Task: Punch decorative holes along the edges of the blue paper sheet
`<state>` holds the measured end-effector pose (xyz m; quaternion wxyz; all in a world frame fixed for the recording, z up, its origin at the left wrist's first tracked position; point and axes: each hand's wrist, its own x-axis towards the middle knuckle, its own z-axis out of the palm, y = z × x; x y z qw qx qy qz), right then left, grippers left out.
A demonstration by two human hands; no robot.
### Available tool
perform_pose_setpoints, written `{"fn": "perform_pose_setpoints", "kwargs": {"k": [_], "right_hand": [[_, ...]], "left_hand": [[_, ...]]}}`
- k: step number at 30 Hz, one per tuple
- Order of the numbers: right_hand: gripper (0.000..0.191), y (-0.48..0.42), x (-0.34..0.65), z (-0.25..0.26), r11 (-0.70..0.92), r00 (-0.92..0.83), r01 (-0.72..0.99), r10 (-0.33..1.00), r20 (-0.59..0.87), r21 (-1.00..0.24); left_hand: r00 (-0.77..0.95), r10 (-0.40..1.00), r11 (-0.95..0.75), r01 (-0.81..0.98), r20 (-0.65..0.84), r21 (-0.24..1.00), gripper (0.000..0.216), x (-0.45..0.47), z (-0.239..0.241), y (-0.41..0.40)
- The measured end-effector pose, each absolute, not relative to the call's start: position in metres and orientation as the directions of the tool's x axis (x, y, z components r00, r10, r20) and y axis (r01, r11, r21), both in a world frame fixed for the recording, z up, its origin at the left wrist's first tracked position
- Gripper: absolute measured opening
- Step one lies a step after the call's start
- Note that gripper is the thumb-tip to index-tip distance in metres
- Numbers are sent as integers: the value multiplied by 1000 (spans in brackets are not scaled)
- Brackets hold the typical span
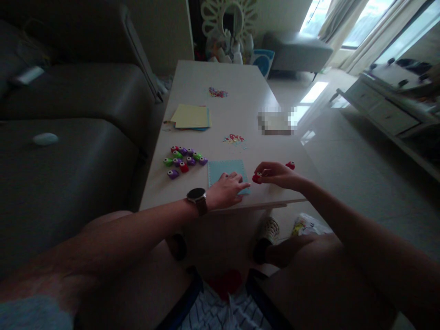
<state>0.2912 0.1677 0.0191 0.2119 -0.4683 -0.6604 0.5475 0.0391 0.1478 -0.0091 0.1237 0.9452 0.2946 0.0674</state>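
Observation:
A light blue sheet of paper (225,169), with a patterned border along its edges, lies near the front of the table. My left hand (227,187) rests on its lower right part, fingers spread and one stretched toward the right edge. Just right of the sheet, my right hand (275,175) grips a small red craft punch (256,178) between thumb and fingers. Another red craft punch (290,165) stands behind that hand. Left of the sheet sits a cluster of purple, green and red craft punches (190,160). Small punched paper bits (234,139) lie beyond the sheet.
A stack of coloured paper (191,116) lies at the table's left side. Farther back is a second pile of paper bits (217,92). A pixelated pale item (277,123) lies at the right edge of the white table (240,78). A grey sofa (68,160) flanks the left.

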Motion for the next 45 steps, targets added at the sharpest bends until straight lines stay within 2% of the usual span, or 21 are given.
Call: {"fn": "perform_pose_setpoints", "kwargs": {"k": [3, 6, 8, 10, 15, 21, 27, 30, 34, 38, 41, 45], "right_hand": [[35, 164, 290, 26, -51, -480, 344, 848, -223, -937], [33, 162, 288, 29, -74, -484, 291, 849, -214, -954], [32, 162, 287, 29, -102, -487, 236, 848, -209, -966], [30, 162, 287, 29, -131, -494, 176, 846, -202, -976], [29, 161, 284, 30, -176, -505, 118, 836, -212, -977], [29, 155, 271, 33, -196, -493, -23, 855, -160, -980], [23, 149, 257, 35, -263, -500, -203, 856, -131, -943], [22, 147, 251, 36, -278, -458, -278, 880, -128, -919], [23, 145, 241, 37, -261, -395, -297, 909, -131, -918], [28, 142, 233, 41, -224, -340, -295, 933, -117, -929], [28, 142, 231, 43, -206, -318, -312, 942, -103, -928], [29, 143, 230, 43, -179, -317, -300, 945, -79, -937]], "left_hand": [[709, 696, -642, 545, 112, 539, 30, 43, -4, 155], [603, 794, -392, 416, 74, 821, 19, 45, 0, 160], [575, 817, -271, 305, 50, 913, 18, 46, 1, 161], [563, 824, -216, 209, 64, 954, 20, 47, 1, 161], [533, 840, -183, 110, 98, 977, 41, 51, 1, 156], [442, 862, -326, 108, 249, 939, 27, 52, 17, 147], [380, 870, -372, 86, 315, 924, 41, 47, 30, 144], [417, 844, -383, 29, 337, 923, 34, 43, 33, 147], [385, 855, -392, 43, 347, 919, 25, 39, 35, 151], [335, 862, -407, 7, 381, 913, 34, 37, 36, 154], [326, 826, -487, 0, 460, 874, 21, 35, 40, 157], [367, 746, -631, 121, 556, 767, 10, 30, 48, 161]]}}
